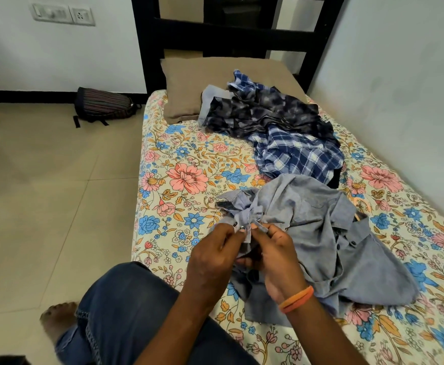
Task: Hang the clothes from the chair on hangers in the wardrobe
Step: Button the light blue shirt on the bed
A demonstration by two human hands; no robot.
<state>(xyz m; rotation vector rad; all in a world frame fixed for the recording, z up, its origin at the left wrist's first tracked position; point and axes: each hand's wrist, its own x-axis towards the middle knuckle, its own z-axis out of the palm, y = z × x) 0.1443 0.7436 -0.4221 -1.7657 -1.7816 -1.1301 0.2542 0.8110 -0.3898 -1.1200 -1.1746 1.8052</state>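
A crumpled grey-blue shirt [329,233] lies on the floral bedsheet [184,177] in front of me. My left hand [210,256] and my right hand [273,254] pinch a bunched edge of that shirt between fingers and thumbs, close together, near a button. Behind it lies a blue-and-white checked shirt [297,156], and farther back a dark blue patterned garment [263,111] in a heap. No hanger, chair or wardrobe is in view.
A brown pillow [186,83] leans at the head of the bed against a black bed frame [215,30]. A striped backpack [102,104] lies on the tiled floor at the left wall. My knee in jeans [126,306] is at the bed's edge. A wall runs along the right.
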